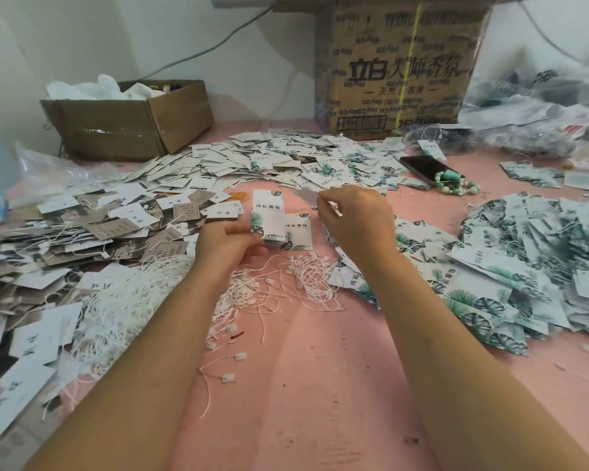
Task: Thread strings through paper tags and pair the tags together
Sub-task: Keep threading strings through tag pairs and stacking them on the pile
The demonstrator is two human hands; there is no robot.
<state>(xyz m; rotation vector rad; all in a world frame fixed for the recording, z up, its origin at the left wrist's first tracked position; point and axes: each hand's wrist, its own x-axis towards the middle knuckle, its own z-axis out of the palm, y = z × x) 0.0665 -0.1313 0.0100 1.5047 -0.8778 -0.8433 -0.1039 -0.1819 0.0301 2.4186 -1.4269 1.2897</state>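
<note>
Seemingly midway: many tags unstrung.
Left hand [230,237] grips leaf-print tags [269,215]; right hand [356,217] pinches blurred slip [306,195]; loose tag heap [286,154] at twelve o'clock.

The grey slip [305,195] pinched in the right hand [357,219] is blurred, unidentifiable.

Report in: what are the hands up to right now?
Left hand grips leaf-print tags, upright. Right hand pinches a small blurred piece beside them. Loose strings lie on the table below.
</note>
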